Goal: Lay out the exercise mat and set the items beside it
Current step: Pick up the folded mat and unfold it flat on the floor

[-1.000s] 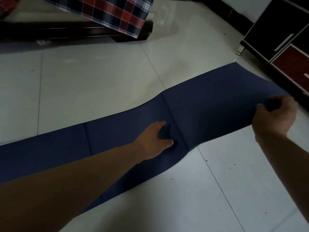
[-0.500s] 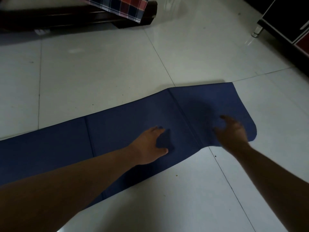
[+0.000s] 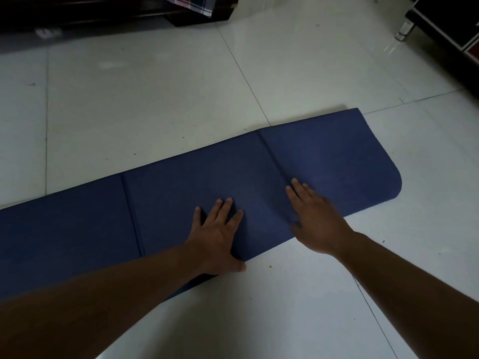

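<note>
Mat: the blue mat (image 3: 181,203) lies unfolded across the white tiled floor (image 3: 155,99), its rounded end to the right, two fold creases showing
Left hand (image 3: 217,229): flat on the mat near its front edge, fingers spread, thumb at the edge
Right hand (image 3: 313,218): flat beside it, fingers straight along the right crease, holding nothing
Behind: dark furniture (image 3: 77,11) with a checked cloth (image 3: 191,5) hanging down

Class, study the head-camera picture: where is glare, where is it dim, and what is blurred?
Head view: dim overall, darkest at the top-left furniture; glare on the floor tiles near the top right; right hand slightly motion-blurred, left hand sharper on the mat.
</note>
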